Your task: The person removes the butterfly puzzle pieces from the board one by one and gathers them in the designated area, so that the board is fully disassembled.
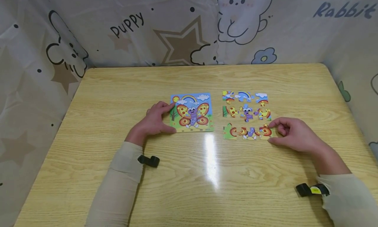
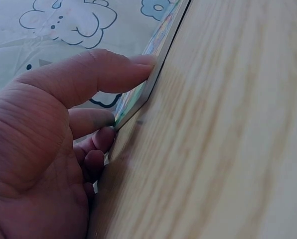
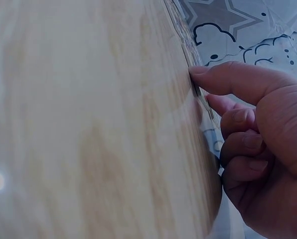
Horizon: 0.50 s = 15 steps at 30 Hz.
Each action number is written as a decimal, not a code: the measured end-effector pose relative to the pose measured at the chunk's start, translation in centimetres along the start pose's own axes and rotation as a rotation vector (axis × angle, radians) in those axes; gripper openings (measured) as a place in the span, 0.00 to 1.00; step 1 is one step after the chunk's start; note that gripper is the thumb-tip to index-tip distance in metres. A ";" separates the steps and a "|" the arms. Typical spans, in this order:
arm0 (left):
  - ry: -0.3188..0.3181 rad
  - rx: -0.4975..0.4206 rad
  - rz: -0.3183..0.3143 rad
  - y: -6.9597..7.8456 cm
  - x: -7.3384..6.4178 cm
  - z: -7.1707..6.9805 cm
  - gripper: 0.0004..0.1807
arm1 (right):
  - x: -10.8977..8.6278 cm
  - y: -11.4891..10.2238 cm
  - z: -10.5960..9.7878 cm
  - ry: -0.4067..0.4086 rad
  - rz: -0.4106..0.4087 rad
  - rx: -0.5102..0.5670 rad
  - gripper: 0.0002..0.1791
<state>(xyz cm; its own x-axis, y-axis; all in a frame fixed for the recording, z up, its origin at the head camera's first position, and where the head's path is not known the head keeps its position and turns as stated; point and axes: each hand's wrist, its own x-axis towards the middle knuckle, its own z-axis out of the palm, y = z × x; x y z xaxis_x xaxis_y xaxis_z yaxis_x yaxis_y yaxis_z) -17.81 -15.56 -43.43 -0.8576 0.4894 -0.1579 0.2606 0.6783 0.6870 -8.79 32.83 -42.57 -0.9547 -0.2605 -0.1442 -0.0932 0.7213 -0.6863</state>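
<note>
A square butterfly picture board [image 1: 193, 113] lies flat on the table. My left hand [image 1: 156, 118] rests at its left side, with the thumb at the near left corner and a finger on the left edge; the left wrist view shows this thumb [image 2: 123, 69] against the board's edge [image 2: 153, 82]. To the right, several loose jigsaw pieces lie in three rows, slightly apart, showing the same butterfly. My right hand [image 1: 295, 135] holds the near right jigsaw piece [image 1: 265, 132] by its edges between thumb and index finger. In the right wrist view the other fingers [image 3: 243, 142] are curled.
The wood-grain table [image 1: 183, 200] has a light streak reflected in front of the board. A pale cloth [image 1: 130, 10] with cartoon drawings hangs behind and at both sides. Dark wrist devices sit at the left sleeve [image 1: 124, 174] and the right sleeve [image 1: 348, 197].
</note>
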 end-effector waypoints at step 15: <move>0.022 -0.097 -0.047 0.0 -0.4 -0.4 0.54 | 0.5 -1.2 0.2 0.136 0.046 0.038 0.23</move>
<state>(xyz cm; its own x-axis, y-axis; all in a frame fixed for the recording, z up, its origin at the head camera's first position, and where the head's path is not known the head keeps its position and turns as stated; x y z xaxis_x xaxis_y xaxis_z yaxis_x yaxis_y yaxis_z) -17.66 -15.98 -43.12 -0.8775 0.4459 -0.1766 0.1770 0.6432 0.7449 -9.12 31.70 -42.02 -0.9874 -0.1366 -0.0798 -0.0404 0.7052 -0.7079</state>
